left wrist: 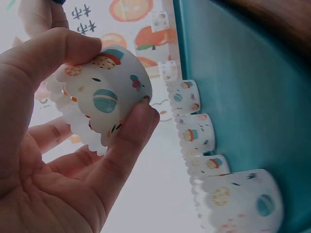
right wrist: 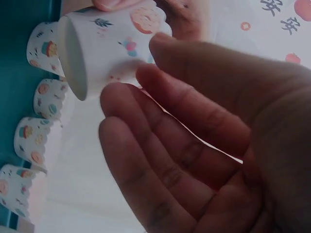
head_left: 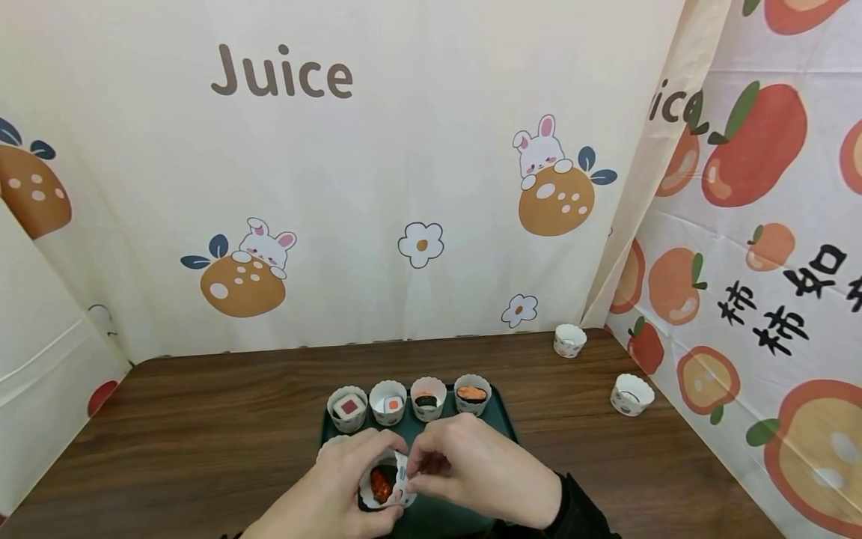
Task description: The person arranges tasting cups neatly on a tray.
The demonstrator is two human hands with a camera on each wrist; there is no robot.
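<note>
A white printed paper cup [head_left: 402,498] with a scalloped rim is tilted above the green tray, gripped between the thumb and fingers of my left hand [head_left: 353,479]. Inside it lies a dark sushi piece with a glossy red-orange topping [head_left: 382,485]. At the cup's right rim my right hand [head_left: 471,468] has its thumb and index finger together, pinching the edge; its other fingers [right wrist: 131,160] are loosely bent. On the tray's far side stands a row of several similar cups with sushi pieces, including an orange-topped one [head_left: 473,394]. Another cup [head_left: 331,446] is mostly hidden behind my left hand.
The green tray [head_left: 497,413] lies on a dark wooden table [head_left: 202,442]. Two more paper cups stand at the right, one near the back edge [head_left: 569,341], one nearer the side curtain [head_left: 631,395]. Printed curtains enclose the table's back and sides.
</note>
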